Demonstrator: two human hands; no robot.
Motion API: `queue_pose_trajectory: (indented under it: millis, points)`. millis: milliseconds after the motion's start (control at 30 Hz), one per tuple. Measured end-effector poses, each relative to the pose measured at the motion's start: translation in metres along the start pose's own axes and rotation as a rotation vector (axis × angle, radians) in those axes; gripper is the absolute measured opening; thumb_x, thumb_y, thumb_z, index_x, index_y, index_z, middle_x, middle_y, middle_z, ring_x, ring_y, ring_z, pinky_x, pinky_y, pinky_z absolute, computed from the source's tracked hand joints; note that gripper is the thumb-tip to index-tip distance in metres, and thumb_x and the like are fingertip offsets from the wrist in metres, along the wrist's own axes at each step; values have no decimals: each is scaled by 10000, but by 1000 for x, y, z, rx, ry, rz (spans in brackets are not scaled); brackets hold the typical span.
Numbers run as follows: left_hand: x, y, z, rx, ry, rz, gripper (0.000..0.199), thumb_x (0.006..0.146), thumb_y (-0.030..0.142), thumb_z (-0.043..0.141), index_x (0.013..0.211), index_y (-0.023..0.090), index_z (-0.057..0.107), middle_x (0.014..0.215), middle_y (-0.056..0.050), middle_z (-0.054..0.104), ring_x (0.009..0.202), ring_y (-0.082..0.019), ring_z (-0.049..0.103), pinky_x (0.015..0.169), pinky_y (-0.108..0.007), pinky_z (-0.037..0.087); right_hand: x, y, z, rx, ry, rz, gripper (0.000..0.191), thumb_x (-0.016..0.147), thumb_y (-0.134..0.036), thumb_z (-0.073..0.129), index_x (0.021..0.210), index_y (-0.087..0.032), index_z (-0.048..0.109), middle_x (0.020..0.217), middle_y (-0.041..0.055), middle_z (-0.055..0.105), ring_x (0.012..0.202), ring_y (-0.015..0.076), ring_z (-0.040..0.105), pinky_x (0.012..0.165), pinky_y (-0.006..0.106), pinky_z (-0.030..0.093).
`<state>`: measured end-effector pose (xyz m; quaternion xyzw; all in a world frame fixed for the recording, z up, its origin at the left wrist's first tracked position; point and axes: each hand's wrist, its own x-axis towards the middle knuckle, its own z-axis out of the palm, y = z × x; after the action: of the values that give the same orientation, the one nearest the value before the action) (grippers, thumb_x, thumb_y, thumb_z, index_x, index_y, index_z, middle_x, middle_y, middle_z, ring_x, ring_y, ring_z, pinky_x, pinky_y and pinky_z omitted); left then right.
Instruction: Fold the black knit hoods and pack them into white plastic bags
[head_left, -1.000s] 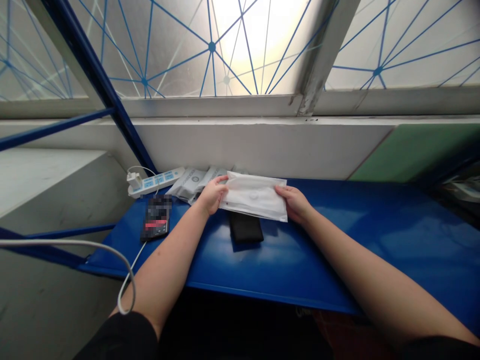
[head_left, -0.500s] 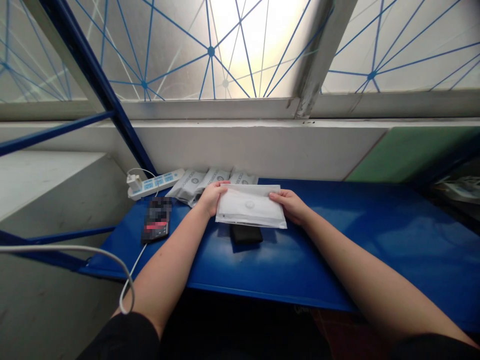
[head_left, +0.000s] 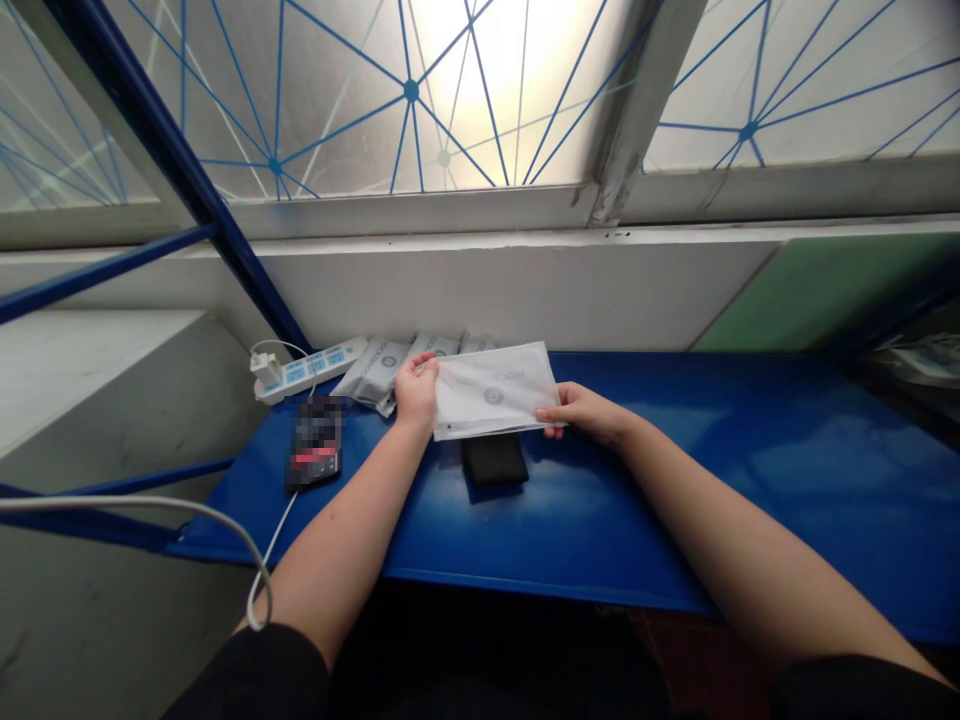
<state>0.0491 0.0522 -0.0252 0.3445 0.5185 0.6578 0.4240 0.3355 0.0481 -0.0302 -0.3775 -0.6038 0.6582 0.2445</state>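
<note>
Grasping a printed white plastic pouch (head_left: 495, 392) at frame centre, pinched at its left edge by the left hand (head_left: 415, 396) and near its lower right corner by the right hand (head_left: 590, 412). Partly hiding a black wallet-like item (head_left: 495, 462).

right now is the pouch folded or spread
Spread: the pouch stretches out flat between the left hand and the right hand, with no fold showing.

A blue workbench (head_left: 750, 410), power strip (head_left: 309, 370) and grey packets (head_left: 379, 372) suggest a workshop.
</note>
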Motion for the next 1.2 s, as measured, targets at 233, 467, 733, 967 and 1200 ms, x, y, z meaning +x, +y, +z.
queue_pose_trajectory:
  millis: [233, 467, 733, 967, 1200]
  points:
    - [-18, 4, -6, 373, 12, 408, 168, 931, 313, 589, 1065, 225, 640, 541, 69, 437, 501, -122, 414, 588, -232, 353, -5, -2, -14, 104, 67, -22, 361, 615, -323, 888, 852, -121, 704, 644, 29, 691, 531, 113, 589, 494, 204, 455]
    - [-33, 6, -11, 588, -431, 532, 159, 901, 321, 593, 1005, 227, 666, 609, 21, 531, 595, -167, 523, 695, -284, 430, -19, 7, -84, 198, 689, -264, 268, 575, -236, 702, 828, -169, 643, 612, -25, 562, 457, 84, 387, 445, 254, 355]
    - [-47, 3, 5, 904, -783, 826, 266, 903, 336, 560, 1092, 212, 700, 1106, -124, 611, 1068, -281, 566, 968, -419, 449, -17, 36, -109, -587, 1156, -60, 607, 702, -326, 624, 1285, -158, 622, 697, 34, 660, 682, 239, 613, 699, 372, 493]
    - [-46, -16, 16, 1015, -591, 780, 249, 923, 326, 555, 1099, 224, 699, 1228, -133, 613, 1219, -330, 484, 1037, -505, 362, -6, 43, -100, -919, 1114, -4, 365, 852, -433, 540, 1032, -176, 727, 767, 71, 682, 766, 249, 637, 766, 364, 483]
    - [-46, -19, 15, 1007, -582, 748, 235, 928, 311, 543, 1082, 204, 685, 1268, -144, 608, 1232, -330, 474, 1050, -509, 341, -2, 39, -85, -1219, 1101, 30, 319, 908, -344, 509, 1071, -169, 720, 1132, 150, 647, 989, 271, 608, 797, 337, 476]
